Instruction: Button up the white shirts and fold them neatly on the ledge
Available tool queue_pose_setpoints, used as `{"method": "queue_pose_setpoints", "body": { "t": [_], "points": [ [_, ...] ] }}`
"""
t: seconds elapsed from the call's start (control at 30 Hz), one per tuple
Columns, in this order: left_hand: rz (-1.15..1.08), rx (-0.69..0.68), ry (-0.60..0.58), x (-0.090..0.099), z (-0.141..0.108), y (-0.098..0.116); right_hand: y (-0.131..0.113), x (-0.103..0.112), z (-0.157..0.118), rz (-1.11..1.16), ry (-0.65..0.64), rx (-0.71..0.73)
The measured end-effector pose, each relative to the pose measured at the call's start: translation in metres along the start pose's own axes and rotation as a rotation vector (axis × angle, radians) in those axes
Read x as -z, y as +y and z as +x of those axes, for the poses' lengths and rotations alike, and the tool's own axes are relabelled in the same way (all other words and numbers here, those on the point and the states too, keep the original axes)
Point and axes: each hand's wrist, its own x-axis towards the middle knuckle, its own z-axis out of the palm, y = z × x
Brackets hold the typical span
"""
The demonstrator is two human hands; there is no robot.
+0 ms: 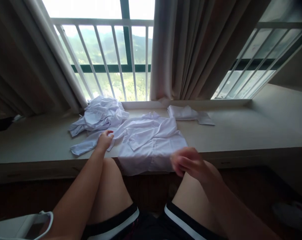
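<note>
A white long-sleeved, buttoned shirt (153, 143) lies spread on the ledge, its hem hanging over the front edge. One sleeve is folded across its body, while the other stretches out to the left. My left hand (106, 140) is on that outstretched sleeve, thumb and fingers closed together on the cloth. Above the shirt's lower right corner is my right hand (188, 161), blurred by motion, its fingers curled in with nothing visible in them. A crumpled heap of white clothing (102, 115) sits behind my left hand.
A folded white cloth (184, 112) rests at the back of the pale ledge (240, 130), right of the shirt. Behind stand a barred window (103, 50) and grey curtains (185, 50). A white object with a looped edge (23, 226) is at lower left.
</note>
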Motion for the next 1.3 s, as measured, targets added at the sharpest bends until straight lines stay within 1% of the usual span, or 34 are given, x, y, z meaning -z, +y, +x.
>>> {"method": "queue_pose_setpoints", "body": {
  "t": [0.03, 0.1, 0.17, 0.2, 0.27, 0.33, 0.4, 0.43, 0.5, 0.57, 0.6, 0.7, 0.77, 0.8, 0.83, 0.9, 1.0, 1.03, 1.07, 1.1, 1.13, 1.17, 1.2, 1.27, 1.3],
  "points": [
    [0.037, -0.038, -0.033, -0.013, 0.006, 0.003, 0.018, 0.002, 0.012, -0.071, 0.056, -0.04],
    [0.131, -0.137, -0.106, -0.043, 0.015, 0.004, 0.063, 0.004, 0.046, -0.274, 0.198, -0.121],
    [0.224, -0.232, -0.186, -0.074, 0.023, -0.001, 0.11, 0.005, 0.084, -0.482, 0.295, -0.167],
    [0.264, -0.261, -0.216, -0.087, 0.027, -0.006, 0.131, 0.004, 0.103, -0.581, 0.302, -0.176],
    [0.342, -0.288, -0.254, -0.108, 0.035, -0.017, 0.165, 0.002, 0.137, -0.76, 0.262, -0.222],
    [0.441, -0.298, -0.277, -0.12, 0.043, -0.03, 0.19, 0.0, 0.164, -0.891, 0.169, -0.314],
    [0.535, -0.288, -0.306, -0.125, 0.047, -0.044, 0.209, 0.001, 0.18, -0.976, 0.108, -0.379],
    [0.579, -0.282, -0.321, -0.125, 0.048, -0.051, 0.217, 0.003, 0.183, -1.007, 0.108, -0.38],
    [0.657, -0.28, -0.337, -0.123, 0.045, -0.064, 0.231, 0.013, 0.178, -1.044, 0.157, -0.337],
    [0.708, -0.278, -0.338, -0.117, 0.041, -0.074, 0.242, 0.031, 0.161, -1.042, 0.19, -0.297],
    [0.727, -0.271, -0.351, -0.113, 0.039, -0.078, 0.245, 0.042, 0.151, -1.034, 0.18, -0.287],
    [0.771, -0.237, -0.456, -0.101, 0.039, -0.084, 0.247, 0.076, 0.124, -1.068, 0.068, -0.258],
    [0.784, -0.21, -0.521, -0.095, 0.042, -0.087, 0.244, 0.092, 0.119, -1.118, -0.006, -0.264],
    [0.787, -0.197, -0.536, -0.093, 0.044, -0.088, 0.242, 0.096, 0.122, -1.133, -0.02, -0.279],
    [0.791, -0.186, -0.543, -0.093, 0.047, -0.09, 0.24, 0.096, 0.128, -1.139, -0.027, -0.293],
    [0.805, -0.175, -0.55, -0.093, 0.051, -0.092, 0.239, 0.088, 0.145, -1.14, -0.03, -0.304],
    [0.829, -0.165, -0.583, -0.095, 0.056, -0.091, 0.24, 0.07, 0.17, -1.145, -0.049, -0.26],
    [0.833, -0.154, -0.599, -0.096, 0.057, -0.089, 0.241, 0.067, 0.175, -1.13, -0.038, -0.232],
    [0.838, -0.137, -0.612, -0.095, 0.058, -0.087, 0.241, 0.069, 0.178, -1.098, -0.012, -0.2],
    [0.843, -0.116, -0.627, -0.094, 0.059, -0.085, 0.242, 0.075, 0.177, -1.053, 0.024, -0.162],
    [0.847, -0.092, -0.641, -0.092, 0.059, -0.084, 0.242, 0.086, 0.173, -0.995, 0.065, -0.122],
    [0.85, -0.066, -0.653, -0.09, 0.06, -0.083, 0.243, 0.103, 0.166, -0.934, 0.103, -0.082],
    [0.85, -0.041, -0.665, -0.086, 0.06, -0.083, 0.244, 0.126, 0.156, -0.892, 0.135, -0.049],
    [0.841, 0.006, -0.686, -0.074, 0.062, -0.085, 0.247, 0.185, 0.13, -0.88, 0.176, -0.048],
    [0.84, 0.028, -0.693, -0.068, 0.065, -0.085, 0.247, 0.219, 0.116, -0.913, 0.181, -0.082]
  ]
}}
